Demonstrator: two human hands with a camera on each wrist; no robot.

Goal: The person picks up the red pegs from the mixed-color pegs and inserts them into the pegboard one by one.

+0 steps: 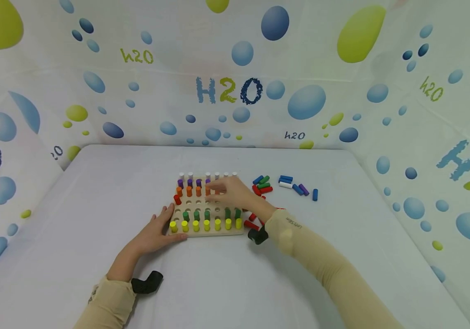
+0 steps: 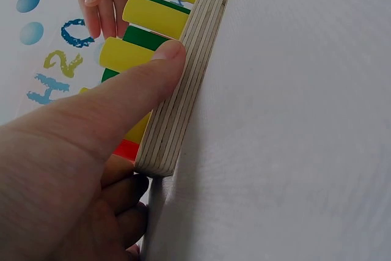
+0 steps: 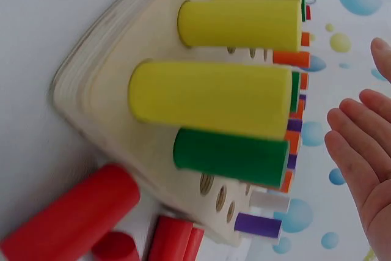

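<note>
Makeshift recording booth: white table enclosed by bubble-print "H2O" curtain.

Peg board at centre of frame on table; pegs stand in rows in it. Loose pegs lie right of board. Left hand on board's lower-left corner; right hand over its upper middle.
</note>
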